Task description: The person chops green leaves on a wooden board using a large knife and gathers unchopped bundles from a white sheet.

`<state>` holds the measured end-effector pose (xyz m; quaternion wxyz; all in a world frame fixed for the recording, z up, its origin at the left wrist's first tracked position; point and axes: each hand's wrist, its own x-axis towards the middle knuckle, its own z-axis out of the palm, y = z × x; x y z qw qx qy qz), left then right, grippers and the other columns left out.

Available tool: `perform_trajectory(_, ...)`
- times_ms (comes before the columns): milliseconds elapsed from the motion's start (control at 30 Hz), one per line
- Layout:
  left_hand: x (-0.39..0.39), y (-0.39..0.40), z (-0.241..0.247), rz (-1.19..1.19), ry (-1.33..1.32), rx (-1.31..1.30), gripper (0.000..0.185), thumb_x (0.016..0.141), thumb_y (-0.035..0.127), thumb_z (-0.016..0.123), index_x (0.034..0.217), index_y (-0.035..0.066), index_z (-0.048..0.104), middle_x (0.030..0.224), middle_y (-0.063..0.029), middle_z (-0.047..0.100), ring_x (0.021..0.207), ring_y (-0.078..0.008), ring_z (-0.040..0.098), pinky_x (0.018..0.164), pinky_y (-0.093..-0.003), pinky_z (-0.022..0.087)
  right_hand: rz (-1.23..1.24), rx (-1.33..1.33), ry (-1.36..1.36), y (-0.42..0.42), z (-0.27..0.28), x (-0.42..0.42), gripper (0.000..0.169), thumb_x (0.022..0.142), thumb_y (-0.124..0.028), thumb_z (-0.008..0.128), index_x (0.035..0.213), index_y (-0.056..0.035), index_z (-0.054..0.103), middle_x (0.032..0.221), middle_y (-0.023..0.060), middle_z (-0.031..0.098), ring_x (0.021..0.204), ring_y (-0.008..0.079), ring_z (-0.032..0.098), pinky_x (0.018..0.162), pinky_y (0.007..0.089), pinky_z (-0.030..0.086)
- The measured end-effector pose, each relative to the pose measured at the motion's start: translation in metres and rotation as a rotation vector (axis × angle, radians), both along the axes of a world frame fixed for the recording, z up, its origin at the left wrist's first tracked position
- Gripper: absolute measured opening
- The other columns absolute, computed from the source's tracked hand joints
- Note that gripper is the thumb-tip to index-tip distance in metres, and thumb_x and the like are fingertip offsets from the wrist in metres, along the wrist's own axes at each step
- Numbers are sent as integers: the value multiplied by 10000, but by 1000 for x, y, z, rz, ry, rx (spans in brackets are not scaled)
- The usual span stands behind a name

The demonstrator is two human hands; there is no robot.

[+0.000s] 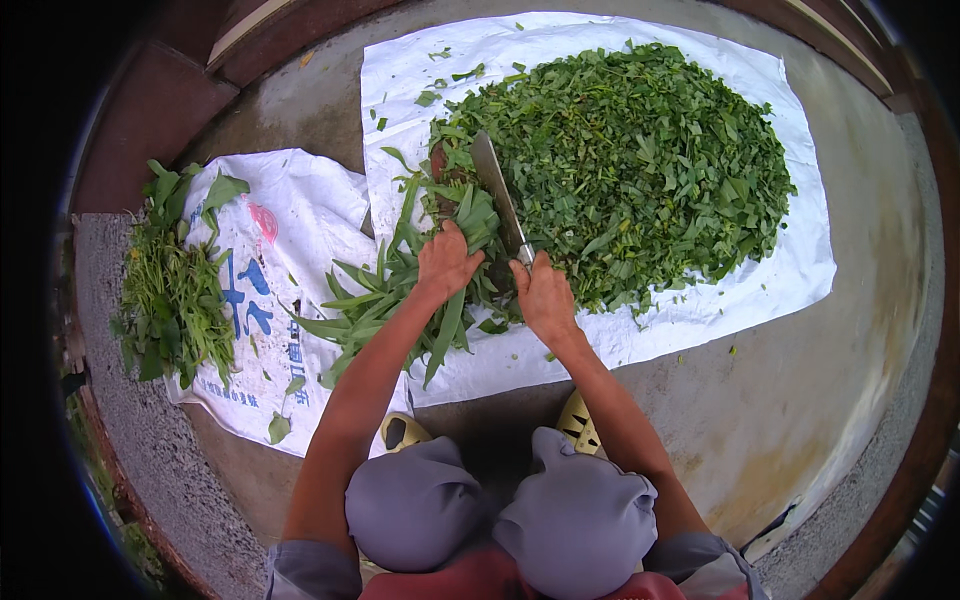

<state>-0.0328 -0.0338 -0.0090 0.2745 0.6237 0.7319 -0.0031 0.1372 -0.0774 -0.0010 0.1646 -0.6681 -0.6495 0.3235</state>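
Note:
My left hand grips a bunch of long green leaves, whose loose ends fan out toward the lower left. In my right hand is the handle of a cleaver-like knife. Its long blade points away from me, just right of the bunched leaves. Under the leaves a reddish-brown block shows in part, probably a chopping board; most of it is hidden. Right of the blade spreads a large heap of chopped green leaves.
A white woven sheet lies under the heap on the concrete floor. At left, a printed white sack carries a pile of uncut leafy stems. My yellow clogs stand at the sheet's near edge. A brown wall base bounds the far left.

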Motion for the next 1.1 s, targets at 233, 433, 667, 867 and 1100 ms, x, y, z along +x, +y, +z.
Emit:
perform_trajectory(233, -13, -2, 29, -8, -38, 63, 523, 736, 310, 694, 1024, -28, 416, 960, -244, 599, 946, -386, 578, 826, -447, 461, -13, 125, 179, 26, 73, 38, 372, 916, -336, 515, 867, 32, 498, 602, 237, 557, 602, 451, 558, 546, 511, 405)
perform_trajectory(433, 17, 19, 12, -523, 285, 236, 657, 693, 338, 745, 1131, -17, 407, 952, -176, 583, 936, -312, 572, 823, -384, 450, 37, 483, 451, 72, 165, 33, 277, 902, -243, 571, 876, 25, 505, 563, 155, 545, 495, 343, 555, 457, 372, 416)
perform_trajectory(667, 22, 35, 5, -604, 243, 148, 660, 687, 295, 762, 1134, -16, 390, 983, -150, 571, 978, -282, 553, 845, -376, 433, 196, 122, -257, 56, 13, 72, 382, 904, -361, 528, 927, 19, 501, 667, 245, 595, 644, 441, 583, 564, 512, 450)
perform_trajectory(867, 13, 31, 4, -565, 220, 117, 621, 695, 276, 755, 1115, -24, 411, 1000, -169, 568, 990, -299, 548, 866, -394, 424, 158, 178, 41, 71, 92, 46, 328, 900, -304, 557, 897, 19, 495, 624, 212, 576, 562, 400, 574, 507, 456, 433)
perform_trajectory(1100, 16, 34, 6, -537, 178, 94, 614, 708, 286, 745, 1110, -13, 391, 1015, -180, 562, 1014, -308, 536, 887, -401, 412, 139, 162, -132, 44, 36, 51, 351, 893, -333, 562, 862, 6, 476, 628, 235, 588, 625, 432, 594, 541, 474, 467)
